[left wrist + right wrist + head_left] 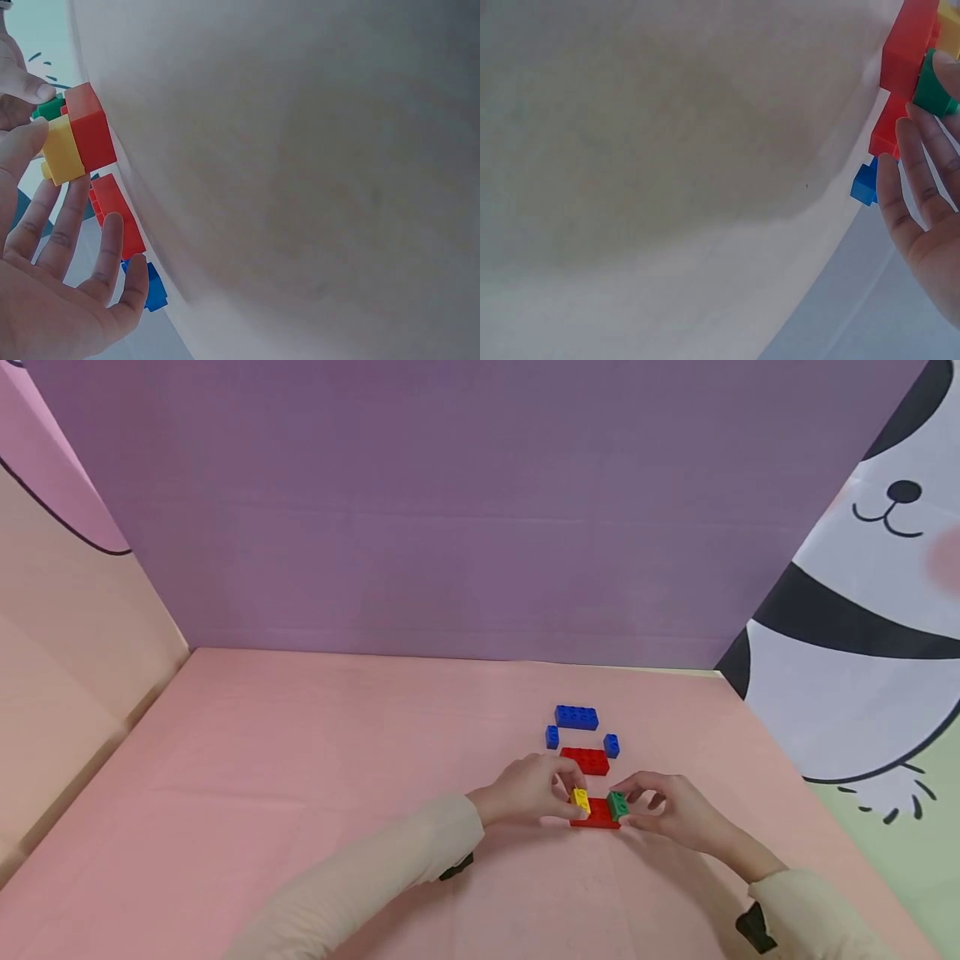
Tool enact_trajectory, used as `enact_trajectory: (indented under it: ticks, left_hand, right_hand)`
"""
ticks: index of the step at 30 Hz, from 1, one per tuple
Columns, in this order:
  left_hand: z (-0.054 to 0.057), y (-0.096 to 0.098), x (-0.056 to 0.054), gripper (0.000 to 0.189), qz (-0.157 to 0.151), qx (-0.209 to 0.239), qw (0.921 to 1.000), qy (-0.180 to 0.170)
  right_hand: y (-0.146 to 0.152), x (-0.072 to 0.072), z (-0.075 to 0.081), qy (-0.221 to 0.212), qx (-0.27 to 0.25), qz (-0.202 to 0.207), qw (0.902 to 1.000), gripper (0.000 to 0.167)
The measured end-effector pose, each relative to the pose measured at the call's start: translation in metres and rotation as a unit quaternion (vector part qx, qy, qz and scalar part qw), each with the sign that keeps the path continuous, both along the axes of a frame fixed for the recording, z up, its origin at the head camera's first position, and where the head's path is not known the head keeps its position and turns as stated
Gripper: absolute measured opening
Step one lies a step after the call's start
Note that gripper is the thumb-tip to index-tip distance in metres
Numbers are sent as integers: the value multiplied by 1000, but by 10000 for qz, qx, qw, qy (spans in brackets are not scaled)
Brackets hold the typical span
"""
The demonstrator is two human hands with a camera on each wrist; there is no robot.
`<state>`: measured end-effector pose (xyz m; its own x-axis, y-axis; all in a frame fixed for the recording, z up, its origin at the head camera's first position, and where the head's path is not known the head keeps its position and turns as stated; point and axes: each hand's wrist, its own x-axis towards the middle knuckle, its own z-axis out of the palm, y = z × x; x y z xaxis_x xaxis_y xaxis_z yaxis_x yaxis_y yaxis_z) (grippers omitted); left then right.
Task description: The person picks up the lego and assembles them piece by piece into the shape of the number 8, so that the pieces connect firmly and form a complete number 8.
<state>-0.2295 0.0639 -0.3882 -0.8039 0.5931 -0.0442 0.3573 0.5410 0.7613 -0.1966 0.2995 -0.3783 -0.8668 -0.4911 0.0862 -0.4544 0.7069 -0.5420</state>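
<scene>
My left hand (534, 789) pinches a small yellow brick (581, 800) between thumb and fingers, at the left end of a red brick (600, 814). At that brick's right end, my right hand (675, 810) pinches a small green brick (618, 806). In the left wrist view the yellow brick (64, 148) sits against the studded side of the red brick (93, 129). The green brick (931, 87) touches the red brick (909, 49) in the right wrist view too. Whether either is pressed fully down I cannot tell.
Just behind lies a second red brick (587, 761). Beyond it are two small blue bricks, one on the left (552, 737) and one on the right (611, 746), and a longer blue brick (577, 717). The pink table (315, 760) meets a purple wall (450, 527) at the back.
</scene>
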Motion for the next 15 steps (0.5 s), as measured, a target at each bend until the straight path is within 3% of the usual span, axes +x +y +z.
enact_trajectory:
  ticks: [15]
  left_hand:
    - [-5,0,2,24,10,53,10000,23]
  right_hand:
    - [2,-2,-8,-202,-130,-116,9996,33]
